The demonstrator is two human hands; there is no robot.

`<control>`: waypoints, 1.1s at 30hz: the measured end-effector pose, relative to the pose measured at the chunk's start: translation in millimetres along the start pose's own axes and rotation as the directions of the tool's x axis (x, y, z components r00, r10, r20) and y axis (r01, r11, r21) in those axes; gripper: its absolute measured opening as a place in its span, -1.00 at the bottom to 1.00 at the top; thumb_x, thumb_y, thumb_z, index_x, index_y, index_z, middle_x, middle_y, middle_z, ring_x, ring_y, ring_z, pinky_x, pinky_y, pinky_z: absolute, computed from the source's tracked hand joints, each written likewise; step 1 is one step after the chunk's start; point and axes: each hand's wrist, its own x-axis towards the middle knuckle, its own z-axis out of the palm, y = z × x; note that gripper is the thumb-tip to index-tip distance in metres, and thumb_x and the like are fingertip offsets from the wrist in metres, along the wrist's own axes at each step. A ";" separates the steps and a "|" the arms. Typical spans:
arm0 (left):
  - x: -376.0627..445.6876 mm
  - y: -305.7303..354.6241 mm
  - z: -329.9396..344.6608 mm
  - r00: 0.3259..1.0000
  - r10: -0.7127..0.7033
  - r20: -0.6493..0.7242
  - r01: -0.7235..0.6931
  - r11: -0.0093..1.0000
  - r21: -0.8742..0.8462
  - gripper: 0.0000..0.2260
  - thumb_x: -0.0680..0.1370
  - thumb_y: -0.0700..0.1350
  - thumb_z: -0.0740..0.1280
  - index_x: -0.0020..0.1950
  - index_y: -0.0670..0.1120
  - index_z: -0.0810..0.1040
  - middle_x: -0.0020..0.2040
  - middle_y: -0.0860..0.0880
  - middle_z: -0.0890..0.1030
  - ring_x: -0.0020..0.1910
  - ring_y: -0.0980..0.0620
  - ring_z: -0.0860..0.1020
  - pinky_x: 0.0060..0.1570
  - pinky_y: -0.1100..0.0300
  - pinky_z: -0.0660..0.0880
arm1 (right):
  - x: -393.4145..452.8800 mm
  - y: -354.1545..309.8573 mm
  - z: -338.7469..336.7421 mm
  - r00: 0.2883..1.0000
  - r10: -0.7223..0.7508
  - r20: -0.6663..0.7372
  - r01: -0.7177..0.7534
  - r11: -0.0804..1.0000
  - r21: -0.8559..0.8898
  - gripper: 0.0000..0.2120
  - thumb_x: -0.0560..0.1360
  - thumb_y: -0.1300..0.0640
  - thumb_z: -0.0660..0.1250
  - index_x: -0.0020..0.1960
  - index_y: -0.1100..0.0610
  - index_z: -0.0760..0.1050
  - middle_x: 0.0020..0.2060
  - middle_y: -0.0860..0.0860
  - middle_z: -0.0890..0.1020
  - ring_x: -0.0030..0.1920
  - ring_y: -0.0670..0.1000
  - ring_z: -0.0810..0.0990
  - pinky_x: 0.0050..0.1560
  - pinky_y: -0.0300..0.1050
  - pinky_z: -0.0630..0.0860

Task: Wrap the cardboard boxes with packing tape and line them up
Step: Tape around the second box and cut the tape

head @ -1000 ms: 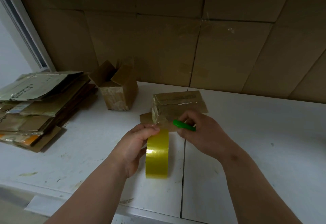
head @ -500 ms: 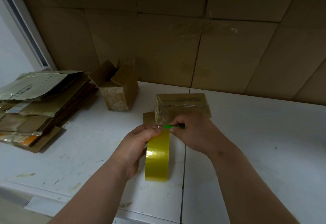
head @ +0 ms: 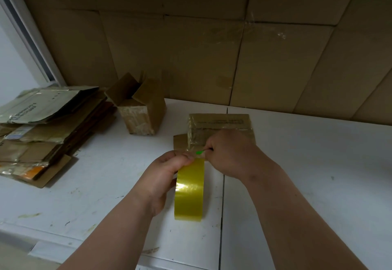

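Mid-frame, the left hand [head: 167, 176] grips the yellow tape roll [head: 189, 191]; the right hand [head: 231, 155] pinches a green cutter [head: 199, 152] at the glossy wrapped box [head: 220, 129]. The open-flapped box [head: 141, 110] upper left looks unfinished; nothing lined up yet

Two hands are seen, the left hand [head: 164, 176] and the right hand [head: 231, 153]. One roll of yellow tape [head: 189, 193] is counted, and one small green tool [head: 199, 152]. Two cardboard boxes are counted on the counter [head: 318, 163]: one wrapped box [head: 220, 125] and one open-flapped box [head: 141, 108]. One pile of flattened cartons [head: 42, 129] is seen; its sheets cannot be counted.
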 end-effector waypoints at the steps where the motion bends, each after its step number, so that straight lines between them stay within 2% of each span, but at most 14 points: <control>1: 0.9 0.3 -0.7 1.000 -0.005 -0.001 0.005 1.000 -0.001 -0.80 0.52 -0.14 0.37 0.11 -0.18 0.63 -0.06 -0.17 0.66 -0.04 -0.14 0.59 0.01 -0.01 0.46 | -1.6 2.0 0.5 1.000 0.011 -0.005 -0.011 0.999 -0.032 -0.82 0.57 0.13 0.26 -0.15 0.10 0.60 -0.30 -0.03 0.53 -0.28 -0.05 0.52 -0.39 -0.20 0.31; 4: 3.0 1.7 -2.1 1.000 -0.022 0.010 0.022 1.000 0.011 -0.79 0.52 -0.13 0.38 0.11 -0.16 0.61 -0.08 -0.14 0.65 -0.02 -0.15 0.60 0.04 -0.01 0.48 | -9.4 12.4 0.1 0.997 0.067 -0.030 -0.070 0.990 -0.122 -0.83 0.55 0.18 0.24 -0.21 0.07 0.51 -0.30 -0.01 0.52 -0.27 0.00 0.54 -0.35 -0.18 0.37; 9: 3.8 4.0 0.5 0.998 -0.051 0.020 0.050 0.998 0.036 -0.82 0.52 -0.14 0.37 0.09 -0.17 0.59 -0.15 -0.12 0.61 -0.09 -0.13 0.57 -0.01 0.02 0.45 | -23.8 30.8 7.9 0.988 0.139 -0.060 -0.146 0.979 -0.142 -0.79 0.60 0.02 0.20 -0.01 0.03 0.60 -0.17 -0.02 0.60 -0.17 0.03 0.59 -0.15 -0.08 0.56; 13: 5.0 6.2 2.4 0.997 -0.063 0.032 0.061 0.996 0.063 -0.84 0.51 -0.14 0.37 0.07 -0.14 0.58 -0.11 -0.14 0.58 -0.09 -0.13 0.54 0.00 0.01 0.43 | -35.2 36.7 31.5 0.990 0.127 -0.055 -0.135 0.970 -0.201 -0.81 0.62 -0.01 0.18 0.09 0.00 0.54 -0.02 -0.05 0.61 -0.03 0.02 0.61 0.04 -0.09 0.46; 17: 5.3 6.3 2.5 0.996 -0.074 0.041 0.071 0.995 0.069 -0.74 0.51 -0.10 0.38 0.16 -0.18 0.59 -0.03 -0.16 0.63 0.00 -0.17 0.58 0.17 -0.06 0.47 | -41.4 40.5 51.6 0.988 0.152 -0.022 -0.153 0.953 -0.261 -0.72 0.57 0.00 0.21 0.26 -0.04 0.49 0.11 -0.04 0.56 0.12 0.05 0.55 0.15 -0.04 0.38; 19: 4.4 5.5 2.3 0.996 -0.070 0.046 0.067 0.996 0.064 -0.74 0.51 -0.09 0.39 0.17 -0.14 0.61 0.02 -0.20 0.64 0.02 -0.17 0.58 0.22 -0.09 0.46 | -41.6 40.4 55.8 0.982 0.187 -0.030 -0.189 0.963 -0.195 -0.63 0.56 -0.04 0.23 0.36 -0.09 0.46 0.25 -0.04 0.49 0.24 0.06 0.46 0.25 -0.02 0.37; 21: 3.9 5.3 2.1 0.997 -0.064 0.046 0.061 0.996 0.065 -0.74 0.51 -0.07 0.39 0.17 -0.12 0.62 0.10 -0.24 0.64 0.06 -0.20 0.59 0.27 -0.13 0.44 | -41.4 32.1 53.5 0.963 0.251 -0.098 -0.244 0.967 0.077 -0.65 0.58 -0.02 0.24 0.35 -0.09 0.50 0.29 -0.06 0.49 0.28 0.04 0.43 0.30 -0.03 0.39; 23: 3.5 5.1 2.1 0.997 -0.058 0.047 0.054 0.996 0.069 -0.74 0.51 -0.07 0.39 0.17 -0.12 0.62 0.09 -0.24 0.64 0.06 -0.20 0.59 0.29 -0.16 0.43 | -40.3 17.4 48.5 0.932 0.341 -0.122 -0.243 0.838 0.489 -0.81 0.59 0.03 0.25 0.08 0.00 0.63 0.04 -0.06 0.63 0.07 -0.02 0.54 0.08 -0.16 0.47; 25: 2.8 5.5 2.6 0.998 -0.054 0.045 0.050 0.996 0.074 -0.75 0.51 -0.07 0.39 0.14 -0.12 0.63 0.05 -0.23 0.64 0.03 -0.19 0.58 0.27 -0.17 0.45 | -37.8 0.2 43.3 0.921 0.389 -0.021 -0.244 0.619 0.746 -0.78 0.60 0.05 0.26 -0.13 0.09 0.61 -0.18 -0.02 0.63 -0.17 -0.03 0.55 -0.11 -0.20 0.45; 26: 2.6 5.5 2.4 0.998 -0.051 0.042 0.048 0.996 0.073 -0.77 0.50 -0.08 0.39 0.13 -0.11 0.63 0.02 -0.21 0.65 0.03 -0.19 0.58 0.24 -0.15 0.46 | -36.0 -6.3 42.6 0.915 0.402 0.044 -0.267 0.519 0.812 -0.78 0.60 0.04 0.27 -0.14 0.07 0.61 -0.18 -0.04 0.63 -0.18 -0.08 0.55 -0.05 -0.15 0.47; 28: 2.2 5.4 1.4 0.998 -0.048 0.039 0.045 0.996 0.072 -0.79 0.50 -0.08 0.40 0.11 -0.10 0.63 0.00 -0.20 0.65 0.05 -0.22 0.59 0.22 -0.14 0.47 | -30.3 -12.4 45.6 0.892 0.422 0.162 -0.317 0.329 0.889 -0.84 0.57 0.03 0.30 -0.14 -0.01 0.61 -0.11 -0.06 0.65 -0.03 -0.07 0.57 0.09 -0.03 0.48; 30: 2.2 5.5 0.4 0.998 -0.047 0.041 0.044 0.996 0.082 -0.79 0.50 -0.08 0.40 0.11 -0.10 0.63 0.08 -0.24 0.65 0.14 -0.28 0.59 0.27 -0.18 0.44 | -24.2 -13.6 47.6 0.860 0.448 0.246 -0.345 0.154 0.926 -0.88 0.52 0.04 0.35 -0.10 0.04 0.63 -0.02 0.04 0.68 0.07 0.04 0.59 0.02 -0.03 0.45; 31: 2.0 5.6 0.2 0.998 -0.045 0.045 0.041 0.996 0.084 -0.79 0.50 -0.09 0.40 0.11 -0.10 0.63 0.12 -0.24 0.64 0.18 -0.30 0.57 0.29 -0.19 0.43 | -21.7 -13.4 47.6 0.846 0.459 0.271 -0.350 0.096 0.932 -0.89 0.50 0.05 0.37 -0.09 0.07 0.63 -0.01 0.08 0.68 0.06 0.06 0.59 -0.06 -0.06 0.42; 33: 0.5 6.2 0.7 0.998 -0.035 0.053 0.030 0.996 0.083 -0.79 0.47 -0.10 0.42 0.09 -0.10 0.64 0.13 -0.23 0.63 0.18 -0.30 0.57 0.27 -0.19 0.44 | -17.6 -12.8 48.1 0.835 0.466 0.293 -0.369 0.078 0.926 -0.90 0.47 0.09 0.39 -0.08 0.11 0.62 -0.02 0.10 0.68 0.02 0.07 0.59 -0.12 -0.07 0.36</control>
